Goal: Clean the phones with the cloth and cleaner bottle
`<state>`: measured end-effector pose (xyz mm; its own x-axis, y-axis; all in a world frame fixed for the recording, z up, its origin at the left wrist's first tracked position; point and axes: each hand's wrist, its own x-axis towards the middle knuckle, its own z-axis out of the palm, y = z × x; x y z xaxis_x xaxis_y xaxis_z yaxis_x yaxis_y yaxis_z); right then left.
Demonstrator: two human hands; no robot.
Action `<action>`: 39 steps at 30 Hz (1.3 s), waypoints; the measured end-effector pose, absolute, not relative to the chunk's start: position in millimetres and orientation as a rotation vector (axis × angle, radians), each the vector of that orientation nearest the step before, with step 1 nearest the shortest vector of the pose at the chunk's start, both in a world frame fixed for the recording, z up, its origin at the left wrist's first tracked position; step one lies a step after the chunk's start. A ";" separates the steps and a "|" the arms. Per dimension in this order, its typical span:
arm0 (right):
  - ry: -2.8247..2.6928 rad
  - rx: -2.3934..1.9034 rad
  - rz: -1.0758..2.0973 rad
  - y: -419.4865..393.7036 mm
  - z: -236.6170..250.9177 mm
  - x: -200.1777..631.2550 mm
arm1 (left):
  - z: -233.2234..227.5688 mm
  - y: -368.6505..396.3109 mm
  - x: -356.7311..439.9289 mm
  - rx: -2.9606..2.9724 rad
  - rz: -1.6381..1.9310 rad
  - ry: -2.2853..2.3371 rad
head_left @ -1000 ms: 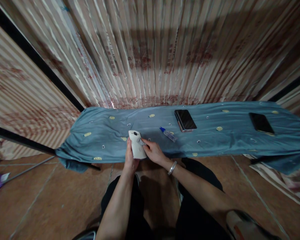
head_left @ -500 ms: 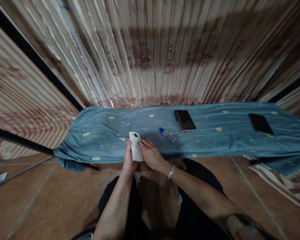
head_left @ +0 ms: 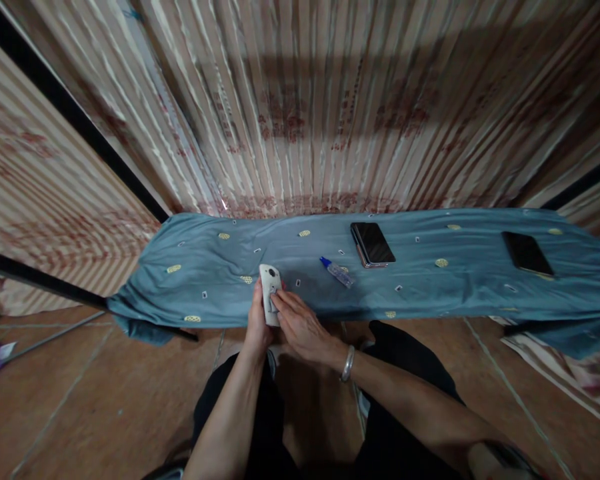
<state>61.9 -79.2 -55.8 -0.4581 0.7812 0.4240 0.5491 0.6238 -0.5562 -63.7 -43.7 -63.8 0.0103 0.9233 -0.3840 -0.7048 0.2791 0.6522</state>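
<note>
Curtains border blue cloth; left hand grips phone, right hand touching, grip unclear.

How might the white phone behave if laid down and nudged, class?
The white phone probably feels stiff: its slab shape shows no bend in the left hand. Lying on the cloth, it would likely slide rather than roll, being flat.

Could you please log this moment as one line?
left hand: holding white phone | right hand: touching phone's back | blue cloth: blue-capped tube, dark phone stack, lone dark phone
</note>
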 end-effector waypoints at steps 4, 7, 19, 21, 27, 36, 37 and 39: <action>-2.196 -0.974 0.511 -79.7 -52.1 63.3 | -57.9 -47.9 -55.9 0.294 1.390 0.948; -2.165 -1.028 0.562 -69.6 -52.3 65.5 | -55.2 -50.2 -48.2 0.345 1.404 0.942; -2.047 -1.161 0.622 -45.3 -49.8 75.3 | -53.2 -56.7 -34.0 0.636 1.408 0.856; -2.078 -1.109 0.613 -52.3 -49.1 72.8 | -53.0 -54.6 -36.8 0.575 1.414 0.870; -2.169 -0.993 0.576 -75.4 -49.0 66.8 | -53.2 -50.5 -45.2 0.404 1.470 0.967; -2.228 -0.852 0.596 -92.2 -41.7 69.6 | -61.1 -47.2 -57.2 0.351 1.400 1.029; -2.220 -0.838 0.599 -92.9 -41.6 70.6 | -61.1 -46.4 -58.0 0.329 1.379 1.051; -2.194 -0.807 0.612 -93.7 -42.1 73.1 | -59.8 -45.2 -58.3 0.304 1.373 1.077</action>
